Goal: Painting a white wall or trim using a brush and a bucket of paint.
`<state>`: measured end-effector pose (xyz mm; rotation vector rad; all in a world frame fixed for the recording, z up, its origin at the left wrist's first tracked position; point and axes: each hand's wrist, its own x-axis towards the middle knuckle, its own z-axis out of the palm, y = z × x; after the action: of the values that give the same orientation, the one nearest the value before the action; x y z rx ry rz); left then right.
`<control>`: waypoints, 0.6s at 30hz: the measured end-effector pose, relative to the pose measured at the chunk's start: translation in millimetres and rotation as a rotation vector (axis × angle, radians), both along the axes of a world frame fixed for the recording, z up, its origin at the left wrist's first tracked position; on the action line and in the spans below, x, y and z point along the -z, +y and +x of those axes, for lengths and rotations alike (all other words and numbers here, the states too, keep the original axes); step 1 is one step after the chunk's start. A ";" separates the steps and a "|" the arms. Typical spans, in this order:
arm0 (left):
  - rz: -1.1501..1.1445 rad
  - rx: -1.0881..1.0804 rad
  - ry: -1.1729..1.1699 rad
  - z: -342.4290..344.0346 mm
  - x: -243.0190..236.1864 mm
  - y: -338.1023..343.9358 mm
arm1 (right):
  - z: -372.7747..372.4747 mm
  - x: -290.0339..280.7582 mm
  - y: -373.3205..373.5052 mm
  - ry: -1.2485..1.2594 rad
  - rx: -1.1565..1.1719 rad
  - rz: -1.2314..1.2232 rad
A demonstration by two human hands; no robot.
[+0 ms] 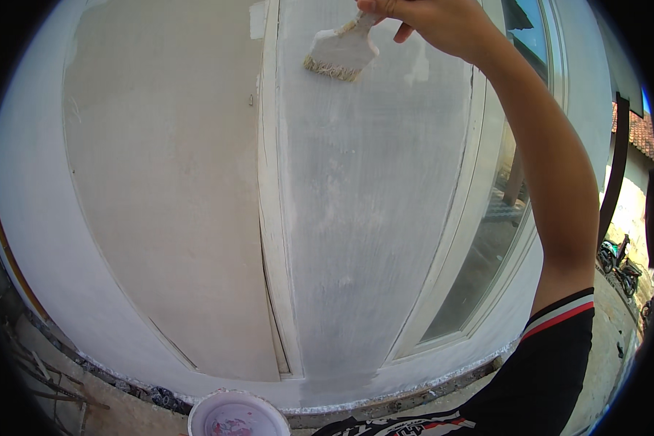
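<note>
A wide paintbrush (345, 47) with a paint-smeared white body and stubby, pale bristles is at the top of the view. Its handle is pinched by my right hand (432, 22), whose arm reaches up from the lower right. The bristles point down and lie against or just off the grey-white, streaky wall strip (374, 182); I cannot tell which. At the bottom edge appears a round pale tub (198, 421) with pinkish smears inside. My left hand is out of view, and what supports the tub is hidden.
Left of the strip stands a beige door panel (163, 189) beside a cracked white frame (269, 145). To the right is a white-framed window (479, 247). Rubble and sticks (54, 385) lie at the wall's foot. Motorcycles (621, 265) stand far right.
</note>
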<state>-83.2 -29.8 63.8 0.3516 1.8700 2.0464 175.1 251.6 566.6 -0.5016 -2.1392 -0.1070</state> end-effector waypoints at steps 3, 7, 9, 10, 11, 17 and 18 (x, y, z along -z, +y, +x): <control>0.001 0.002 0.017 0.0 -1.4 -1.2 | 0.1 -37.9 2.8 0.121 0.013 0.169; 0.022 0.036 0.058 -6.7 2.2 0.0 | 13.2 -63.7 12.3 0.149 0.132 0.775; 0.000 0.041 0.064 -7.8 2.5 3.2 | 8.4 -54.1 28.3 0.167 0.063 0.986; -0.027 0.046 0.066 -8.0 2.3 2.7 | 9.1 -47.4 34.3 0.137 0.034 0.990; -0.059 0.053 0.068 -8.0 1.8 5.6 | 9.5 -39.6 41.8 0.091 0.080 0.991; 0.032 -0.093 -0.019 2.5 1.0 21.6 | 16.8 41.7 90.1 -0.009 0.087 1.143; -0.011 -0.081 -0.017 4.6 -2.2 16.1 | 25.2 59.7 98.5 -0.006 0.093 1.185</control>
<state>-78.6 -13.8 66.0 0.2589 1.9145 2.0840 200.3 350.1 506.9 0.1145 -1.6701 -1.3148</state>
